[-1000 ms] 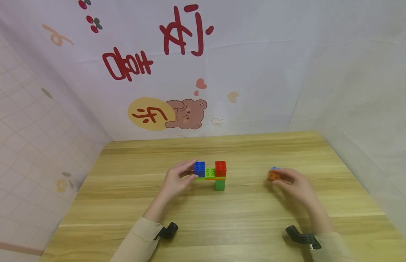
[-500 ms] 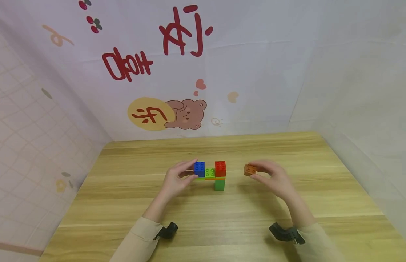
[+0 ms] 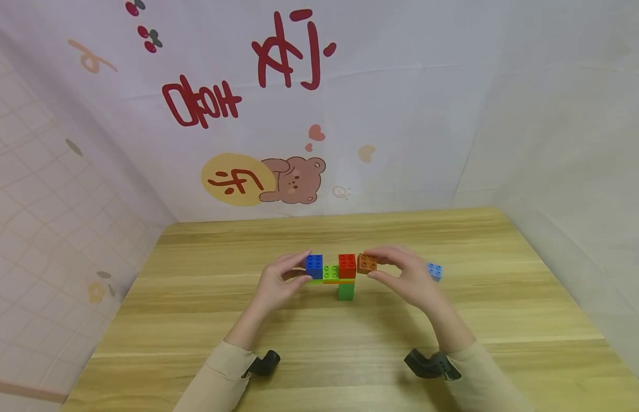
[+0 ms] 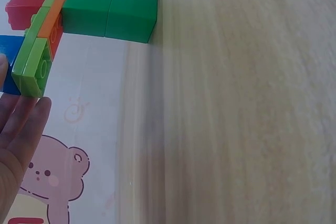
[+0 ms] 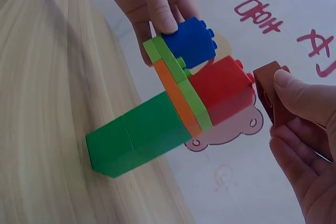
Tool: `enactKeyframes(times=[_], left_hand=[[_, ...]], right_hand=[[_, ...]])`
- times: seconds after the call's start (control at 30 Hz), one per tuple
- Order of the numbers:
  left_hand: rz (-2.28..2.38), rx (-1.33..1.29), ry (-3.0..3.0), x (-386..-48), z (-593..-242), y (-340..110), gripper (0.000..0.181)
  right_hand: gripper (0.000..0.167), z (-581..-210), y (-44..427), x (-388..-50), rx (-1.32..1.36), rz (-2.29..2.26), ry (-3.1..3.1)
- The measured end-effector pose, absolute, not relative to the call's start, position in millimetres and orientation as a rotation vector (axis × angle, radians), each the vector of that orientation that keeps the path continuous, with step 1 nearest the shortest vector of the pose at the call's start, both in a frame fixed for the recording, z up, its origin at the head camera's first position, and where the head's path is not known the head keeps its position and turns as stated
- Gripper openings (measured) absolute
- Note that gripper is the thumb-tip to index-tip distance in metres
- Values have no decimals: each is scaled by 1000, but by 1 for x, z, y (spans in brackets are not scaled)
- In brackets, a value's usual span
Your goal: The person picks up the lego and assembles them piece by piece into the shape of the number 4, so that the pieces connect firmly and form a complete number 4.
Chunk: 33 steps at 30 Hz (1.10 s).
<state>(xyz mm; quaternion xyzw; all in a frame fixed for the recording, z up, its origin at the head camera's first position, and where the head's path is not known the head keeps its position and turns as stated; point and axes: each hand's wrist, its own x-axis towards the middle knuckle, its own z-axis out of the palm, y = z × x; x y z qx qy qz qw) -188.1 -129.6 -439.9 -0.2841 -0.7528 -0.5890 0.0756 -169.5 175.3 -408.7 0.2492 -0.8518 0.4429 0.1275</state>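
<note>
A brick structure stands on the table. Two green bricks [image 5: 139, 135] form its column, under an orange plate [image 5: 176, 98] and lime-green plates [image 5: 181, 85]. On top sit a red brick [image 3: 347, 266] and, to its left, a blue brick [image 3: 314, 267]. My left hand [image 3: 278, 281] grips the blue brick between thumb and fingers. In my right hand [image 3: 408, 278], thumb and fingers pinch a brown brick [image 3: 367, 264] close to the red brick's right side in the head view. The right wrist view shows the brown brick tilted near the red brick's studs; contact is unclear.
A light blue brick [image 3: 435, 272] lies on the wooden table [image 3: 350, 355], to the right of my right hand. Behind the table hangs a white printed cloth [image 3: 412, 126], with more cloth at both sides.
My right hand has carried the brown brick leftward from beside the light blue brick to the red brick. The light blue brick is now uncovered. My left hand stays put.
</note>
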Motion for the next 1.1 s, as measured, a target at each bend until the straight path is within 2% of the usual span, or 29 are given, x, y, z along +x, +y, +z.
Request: enactKeyframes(times=[0.53,1.1], left_hand=[[-1747,-870,-2238,-189,-442,-129,53],[-1724,-854,-2257,-187,-438,-125,52]], right_hand=[[41,-401,146,-185,884,1251,-2408],[39,-398,144,-190,948,1194,-2418]])
